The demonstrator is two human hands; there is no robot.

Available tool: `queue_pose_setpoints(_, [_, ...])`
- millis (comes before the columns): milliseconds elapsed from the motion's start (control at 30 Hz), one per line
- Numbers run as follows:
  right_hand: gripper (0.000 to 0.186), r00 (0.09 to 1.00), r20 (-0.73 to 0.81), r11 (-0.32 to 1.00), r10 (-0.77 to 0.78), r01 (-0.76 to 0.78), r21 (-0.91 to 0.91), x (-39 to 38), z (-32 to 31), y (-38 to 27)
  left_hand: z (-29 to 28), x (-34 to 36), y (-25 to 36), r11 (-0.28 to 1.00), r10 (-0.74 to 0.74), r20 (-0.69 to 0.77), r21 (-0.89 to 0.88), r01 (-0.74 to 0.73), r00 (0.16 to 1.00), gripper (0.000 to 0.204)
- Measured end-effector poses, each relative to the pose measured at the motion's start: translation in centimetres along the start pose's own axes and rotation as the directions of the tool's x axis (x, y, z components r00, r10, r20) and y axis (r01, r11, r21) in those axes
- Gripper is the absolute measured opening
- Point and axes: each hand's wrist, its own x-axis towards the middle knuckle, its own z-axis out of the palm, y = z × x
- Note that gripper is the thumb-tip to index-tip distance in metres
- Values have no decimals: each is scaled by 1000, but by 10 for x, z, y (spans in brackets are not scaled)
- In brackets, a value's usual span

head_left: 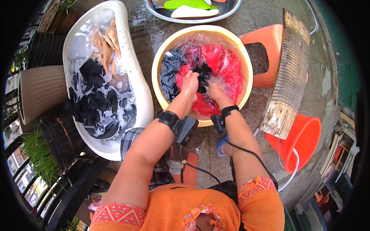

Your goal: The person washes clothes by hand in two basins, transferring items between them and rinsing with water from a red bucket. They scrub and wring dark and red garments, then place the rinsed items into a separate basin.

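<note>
A yellow-rimmed basin [156, 77] of water holds red cloth [221, 61] and dark cloth [171, 71]. Both my hands are in it, near the middle. My left hand [189, 85] is closed at the edge of a bunched black cloth [202, 70], which lies between my hands. My right hand [216, 91] dips into the water beside the same black cloth, amid splashing. Water and foam hide most of its fingers, so its grip does not show. The red cloth spreads around both hands, mostly to the right and below.
On the left stands a white tub [133, 65] with black and tan clothes in suds. An orange stool [266, 34], a ridged wooden washboard [287, 73] and a red bucket [304, 142] stand right. A metal basin [154, 10] with shoe insoles lies beyond.
</note>
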Motion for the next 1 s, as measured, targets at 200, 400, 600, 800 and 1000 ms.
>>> queue_pose_setpoints(200, [57,878,-135,787,460,-333,519,5,-77,-35,13,6,-1,996,65,-7,-61,-65,998,70])
queue_pose_setpoints(400, [28,965,-234,410,117,167,897,-83,-150,-118,13,5,6,772,10,535,-541,333,845,75])
queue_pose_setpoints(600, [19,869,-405,388,284,282,878,-37,-108,-106,22,-19,8,529,20,308,-811,252,951,43])
queue_pose_setpoints(800, [16,659,-751,833,38,394,388,14,-97,-51,18,-23,19,932,266,-75,-236,-276,961,35])
queue_pose_setpoints(1000, [51,876,-481,999,-25,44,28,-11,-61,-28,1,-4,11,982,56,-67,-176,-68,996,63])
